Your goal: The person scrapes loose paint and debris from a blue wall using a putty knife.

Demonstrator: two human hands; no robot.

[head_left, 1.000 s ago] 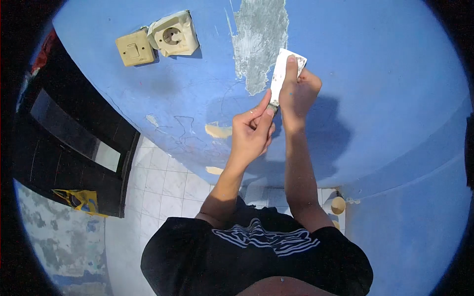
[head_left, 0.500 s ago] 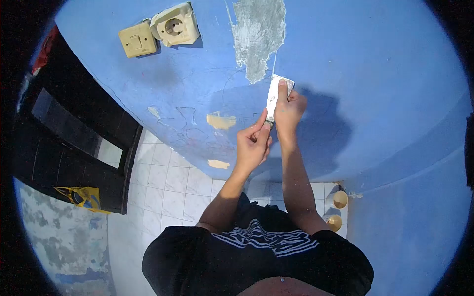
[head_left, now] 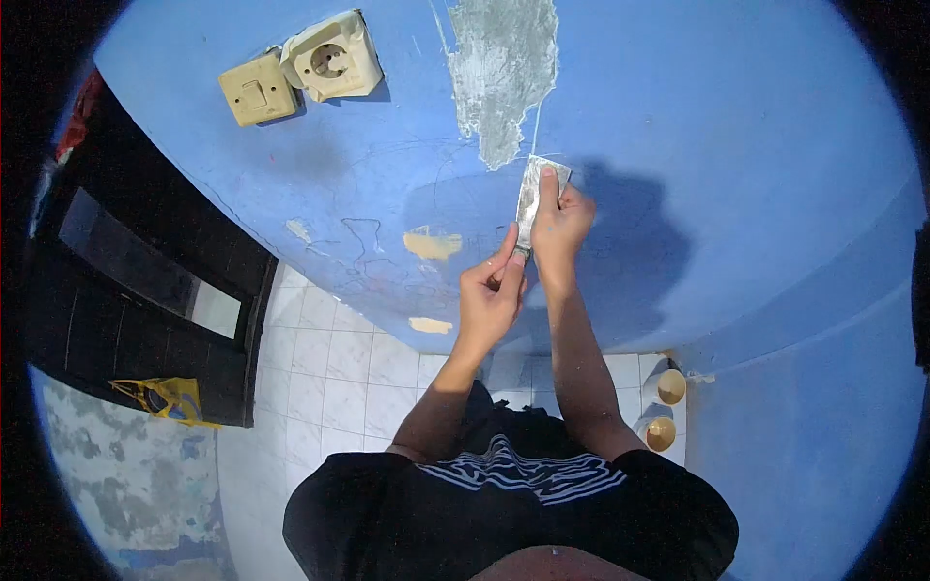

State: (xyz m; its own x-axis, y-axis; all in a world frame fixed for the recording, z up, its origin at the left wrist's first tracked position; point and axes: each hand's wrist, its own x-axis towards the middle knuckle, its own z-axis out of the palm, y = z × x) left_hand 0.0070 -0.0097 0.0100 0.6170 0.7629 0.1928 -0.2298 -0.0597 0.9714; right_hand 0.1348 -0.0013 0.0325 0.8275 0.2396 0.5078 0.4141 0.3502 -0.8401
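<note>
A scraper (head_left: 529,198) with a pale, smeared metal blade lies against the blue wall (head_left: 775,194). My left hand (head_left: 492,295) is closed around its handle end, which the fingers mostly hide. Higher up, my right hand (head_left: 562,225) grips the blade, with the thumb pressed on its face. The blade's top edge touches the wall just below a bare grey patch (head_left: 504,82), where the paint is gone. A thin pale scratch line runs up from the blade along the patch's right side.
A light switch (head_left: 259,92) and a loose-framed socket (head_left: 332,61) are on the wall, upper left. Two cups (head_left: 670,386) stand on the tiled floor (head_left: 344,358) by the right corner. A yellow bag (head_left: 167,399) lies near the dark door (head_left: 97,324).
Both hands and the scraper have shifted slightly down the wall. The blade looks greyer now, and a short pale line shows at its top edge. The view has tilted a little.
</note>
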